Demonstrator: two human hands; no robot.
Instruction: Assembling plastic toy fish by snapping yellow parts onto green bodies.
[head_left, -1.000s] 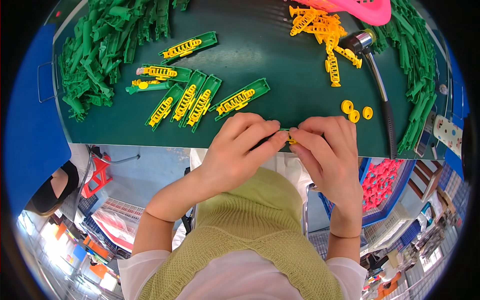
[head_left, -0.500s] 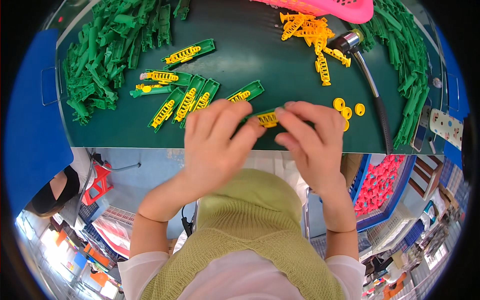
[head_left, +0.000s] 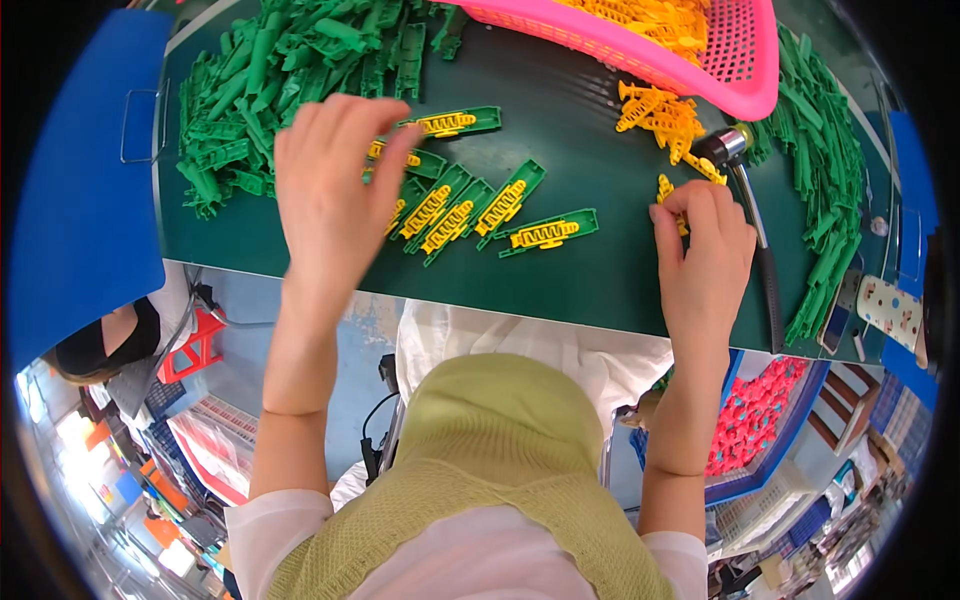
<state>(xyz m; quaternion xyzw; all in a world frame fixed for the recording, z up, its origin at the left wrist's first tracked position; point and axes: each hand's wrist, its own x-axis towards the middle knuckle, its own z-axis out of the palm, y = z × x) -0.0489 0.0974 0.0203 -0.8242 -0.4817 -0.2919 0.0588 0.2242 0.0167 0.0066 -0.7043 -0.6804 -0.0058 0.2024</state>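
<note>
My right hand (head_left: 706, 235) pinches a slim yellow ladder-like plastic piece (head_left: 665, 187) at the table's right, partly covered by the fingers. My left hand (head_left: 335, 175) hovers at the left, thumb and forefinger apart, beside a green trough-shaped piece (head_left: 485, 118) with a yellow insert. Below and right of it lie several more green troughs with yellow inserts; the rightmost one (head_left: 580, 222) is apart from my hands. Some of the left ones are partly hidden by my left hand. Past my right hand lies a loose heap of yellow pieces (head_left: 668, 122).
Heaps of green troughs lie at the far left (head_left: 240, 90) and right (head_left: 815, 170). A pink basket (head_left: 745, 95) of yellow pieces stands at the back. A black-handled hammer (head_left: 765, 260) lies right of my right hand, with a spotted phone-like object (head_left: 890, 308) beyond.
The trough with the yellow insert that both hands held now lies on the table. My left hand moved left and away; my right hand moved right and grips a yellow piece. The view has shifted.
</note>
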